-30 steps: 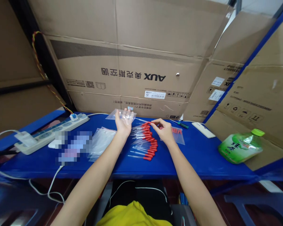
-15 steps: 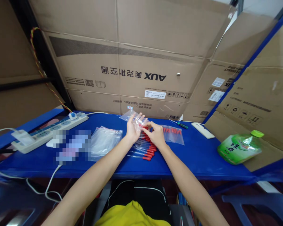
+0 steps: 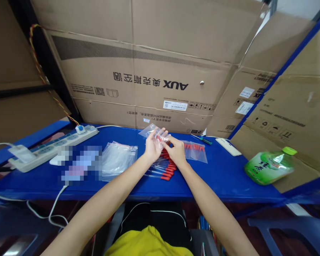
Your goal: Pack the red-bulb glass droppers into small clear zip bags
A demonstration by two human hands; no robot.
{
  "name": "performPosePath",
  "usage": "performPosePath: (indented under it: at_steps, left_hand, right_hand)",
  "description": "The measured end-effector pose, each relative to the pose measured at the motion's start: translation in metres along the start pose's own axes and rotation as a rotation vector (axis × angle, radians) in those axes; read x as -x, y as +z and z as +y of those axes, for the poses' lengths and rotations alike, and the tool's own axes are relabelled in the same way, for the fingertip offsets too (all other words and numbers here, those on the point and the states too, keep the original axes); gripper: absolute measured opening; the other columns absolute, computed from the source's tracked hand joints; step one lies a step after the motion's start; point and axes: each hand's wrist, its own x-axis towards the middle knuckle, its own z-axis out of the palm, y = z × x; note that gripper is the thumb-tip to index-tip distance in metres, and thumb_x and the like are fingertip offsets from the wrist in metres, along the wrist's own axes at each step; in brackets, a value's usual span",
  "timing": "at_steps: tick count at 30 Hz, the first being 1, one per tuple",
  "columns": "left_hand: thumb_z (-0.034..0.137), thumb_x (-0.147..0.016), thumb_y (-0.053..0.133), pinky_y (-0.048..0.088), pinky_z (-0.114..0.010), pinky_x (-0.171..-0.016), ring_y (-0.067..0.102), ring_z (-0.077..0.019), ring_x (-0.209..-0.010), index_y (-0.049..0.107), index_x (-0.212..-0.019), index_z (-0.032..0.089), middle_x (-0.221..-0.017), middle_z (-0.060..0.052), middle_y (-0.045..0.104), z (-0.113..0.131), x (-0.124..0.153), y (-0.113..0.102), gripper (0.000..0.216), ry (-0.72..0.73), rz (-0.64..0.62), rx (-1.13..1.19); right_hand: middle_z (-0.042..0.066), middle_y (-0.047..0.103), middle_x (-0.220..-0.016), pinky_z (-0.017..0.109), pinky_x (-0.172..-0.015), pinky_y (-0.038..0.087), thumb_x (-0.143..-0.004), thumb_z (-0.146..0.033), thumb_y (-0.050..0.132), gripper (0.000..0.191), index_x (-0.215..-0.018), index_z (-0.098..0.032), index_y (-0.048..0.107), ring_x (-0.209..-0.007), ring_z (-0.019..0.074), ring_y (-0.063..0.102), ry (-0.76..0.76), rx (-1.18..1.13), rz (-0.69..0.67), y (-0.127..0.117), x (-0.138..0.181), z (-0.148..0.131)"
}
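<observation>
Left hand (image 3: pixel 153 149) gripping a clear bag (image 3: pixel 148 131), right hand (image 3: pixel 176 153) against the bag with its exact grip unclear, a red bulb (image 3: pixel 159 138) showing through the film, red-ended droppers (image 3: pixel 166 174) just below on a blue surface (image 3: pixel 216 177), stacked clear bags (image 3: pixel 119 160) leftward, filled bags (image 3: pixel 198 153) rightward.

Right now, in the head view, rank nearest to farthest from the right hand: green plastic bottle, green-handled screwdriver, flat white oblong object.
1. Screwdriver: right, toward the back.
2. White object: farther right.
3. Bottle: farthest right.
</observation>
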Motion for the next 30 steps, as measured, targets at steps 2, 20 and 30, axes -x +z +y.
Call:
performPosePath:
  at_steps: [2,20,30]
  left_hand:
    - [0.021,-0.092,0.06,0.054,-0.049,-0.108,0.073,-0.0254,-0.109,0.062,-0.102,0.019,-0.111,-0.009,0.076,0.0,0.0,0.0,0.01,-0.004,-0.004,0.007]
    - [0.022,-0.095,0.055,0.055,-0.051,-0.106,0.074,-0.0249,-0.103,0.062,-0.102,0.02,-0.103,-0.009,0.076,0.005,0.004,0.005,0.01,0.008,-0.016,0.038]
    - [0.022,-0.094,0.057,0.056,-0.05,-0.105,0.074,-0.0224,-0.098,0.061,-0.101,0.021,-0.105,-0.008,0.075,0.014,-0.004,0.003,0.009,0.078,0.006,0.067]
  right_hand:
    - [0.005,0.079,-0.089,0.031,-0.073,0.049,-0.092,-0.033,0.068,0.014,-0.093,-0.021,0.076,-0.076,0.0218,0.068,0.008,0.028,-0.012,0.0,0.0,0.0]
    - [0.001,0.072,-0.074,0.03,-0.068,0.05,-0.091,-0.04,0.069,0.021,-0.085,-0.021,0.072,-0.064,0.0175,0.062,0.058,-0.149,0.024,0.001,-0.001,-0.003]
    - [0.004,0.069,-0.089,0.029,-0.069,0.048,-0.093,-0.037,0.069,0.018,-0.087,-0.021,0.072,-0.071,0.0167,0.058,-0.032,-0.06,0.101,-0.012,-0.006,-0.001]
